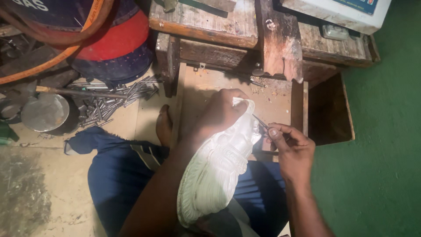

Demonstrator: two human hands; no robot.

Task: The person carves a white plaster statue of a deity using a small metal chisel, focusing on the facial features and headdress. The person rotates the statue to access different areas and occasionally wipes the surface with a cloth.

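Note:
A pale whitish carved figure [215, 171] lies across my lap, its ridged, curved body running down toward me and its top end pointing away. My left hand [221, 112] is wrapped over that top end and grips it. My right hand [291, 147] pinches a thin metal tool [261, 121] between thumb and fingers, with the tool's tip touching the carving's upper right edge. My legs in dark blue cloth [118, 175] sit under the carving, and a bare foot [164, 125] shows beyond my left forearm.
A worn wooden bench [228, 26] with an open box-like recess [329, 114] stands ahead. Several metal rods [109, 98] lie heaped on the floor at left, beside a round metal lid [44, 113]. A green wall [386, 153] is on the right.

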